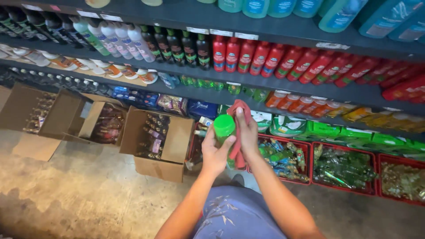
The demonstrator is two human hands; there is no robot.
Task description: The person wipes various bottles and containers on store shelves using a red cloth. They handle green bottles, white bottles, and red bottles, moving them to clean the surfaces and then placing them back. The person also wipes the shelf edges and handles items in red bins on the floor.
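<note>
My left hand (216, 152) grips a green bottle with a round green cap (224, 125), held up in front of me. My right hand (247, 132) presses a red cloth (237, 150) against the right side of that bottle; the cloth drapes over my fingers and hangs down below. Both hands meet at the bottle, in front of dark store shelves (265, 32). The lower part of the bottle is hidden behind my hands and the cloth.
Shelves carry rows of red bottles (283, 59), dark and white bottles (133, 42) and green packets (318, 129). Open cardboard boxes (155, 141) of small bottles stand on the concrete floor (79, 190) at left. Red crates (343, 168) with packets line the floor at right.
</note>
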